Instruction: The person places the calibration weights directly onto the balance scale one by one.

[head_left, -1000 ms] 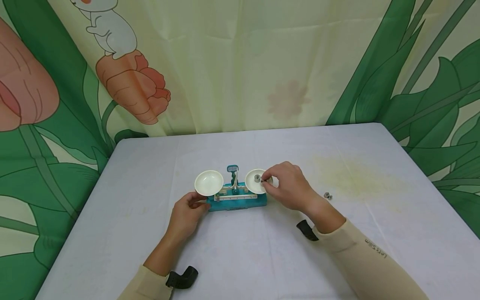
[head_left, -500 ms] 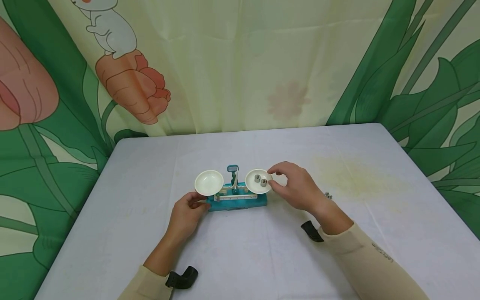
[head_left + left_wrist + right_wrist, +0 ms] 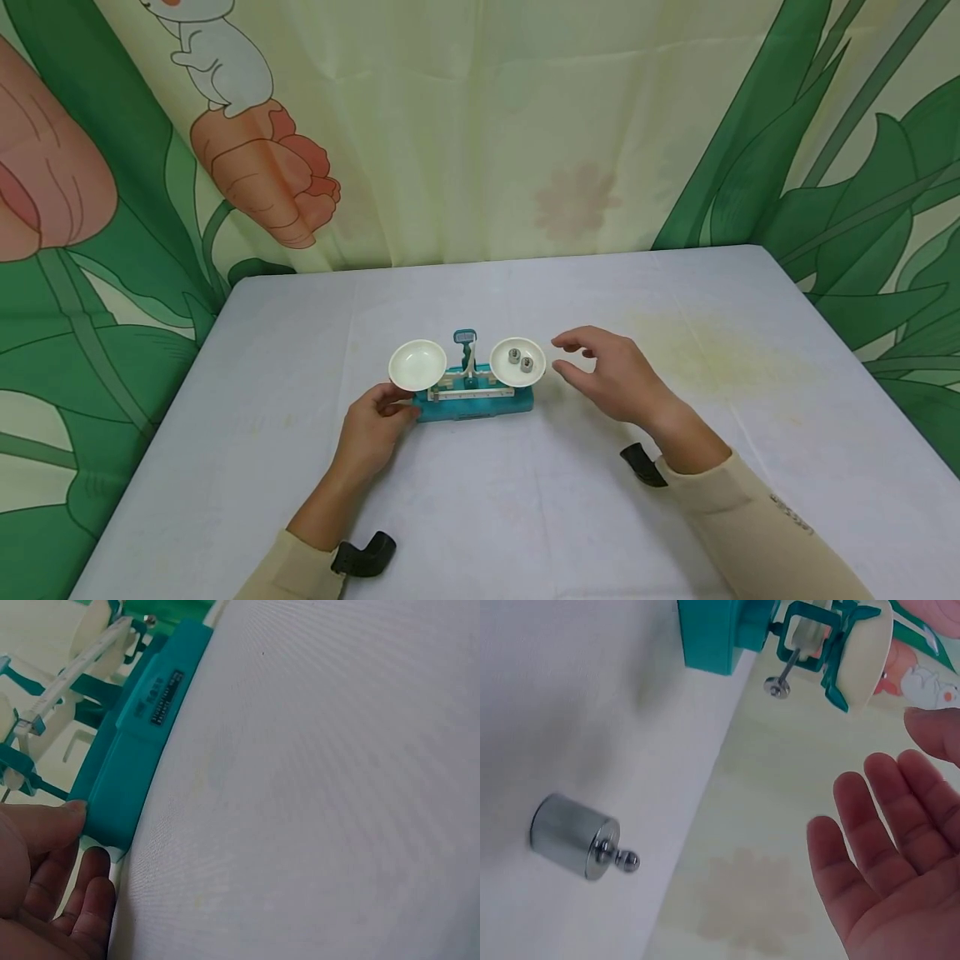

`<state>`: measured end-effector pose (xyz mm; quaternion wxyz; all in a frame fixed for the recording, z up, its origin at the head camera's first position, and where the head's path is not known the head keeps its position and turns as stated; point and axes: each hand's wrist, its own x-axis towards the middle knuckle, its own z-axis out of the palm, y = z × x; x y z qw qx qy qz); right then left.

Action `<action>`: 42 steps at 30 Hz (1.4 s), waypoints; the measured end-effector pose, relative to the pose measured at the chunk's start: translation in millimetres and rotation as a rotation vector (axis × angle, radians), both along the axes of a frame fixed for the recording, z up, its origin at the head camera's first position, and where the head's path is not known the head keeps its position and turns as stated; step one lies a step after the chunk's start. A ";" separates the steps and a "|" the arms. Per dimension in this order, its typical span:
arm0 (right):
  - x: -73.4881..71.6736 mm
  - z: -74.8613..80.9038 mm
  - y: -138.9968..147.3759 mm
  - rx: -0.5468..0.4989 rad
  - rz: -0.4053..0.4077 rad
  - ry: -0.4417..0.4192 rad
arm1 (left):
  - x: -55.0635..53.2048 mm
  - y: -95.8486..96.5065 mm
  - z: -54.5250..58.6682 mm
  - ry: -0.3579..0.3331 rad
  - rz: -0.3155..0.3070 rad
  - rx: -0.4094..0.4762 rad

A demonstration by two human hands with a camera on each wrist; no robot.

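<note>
A small teal balance scale (image 3: 474, 407) with two white pans stands on the table. Two metal weights (image 3: 521, 360) sit in its right pan (image 3: 517, 380); the left pan (image 3: 417, 365) holds nothing. My left hand (image 3: 377, 429) holds the left end of the scale's base, and in the left wrist view the thumb (image 3: 56, 825) lies against its corner. Just right of the right pan, my right hand (image 3: 618, 375) hovers with fingers apart and nothing in them. A knobbed metal weight (image 3: 577, 836) stands on the table in the right wrist view; the head view hides it behind my right arm.
A white cloth (image 3: 300, 350) covers the table, with a yellowish stain (image 3: 697, 354) on the right. Behind the table hangs a printed curtain (image 3: 480, 133). A black wrist device (image 3: 365, 556) sits at my left cuff, another (image 3: 643, 465) at my right.
My right hand has let go of a weight in the right pan and drawn back to the right, its fingers spreading. My left hand has stayed at the base.
</note>
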<state>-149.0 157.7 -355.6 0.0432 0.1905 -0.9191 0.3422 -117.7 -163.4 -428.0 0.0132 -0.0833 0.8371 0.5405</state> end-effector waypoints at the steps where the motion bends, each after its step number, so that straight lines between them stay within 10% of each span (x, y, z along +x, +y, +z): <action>1: 0.3 0.2 2.1 -0.002 -0.003 -0.004 | -0.1 0.0 0.2 -0.005 0.003 0.001; 42: 12.1 -33.8 102.5 0.213 -0.201 -0.280 | -0.1 -1.3 -0.1 0.000 -0.015 0.035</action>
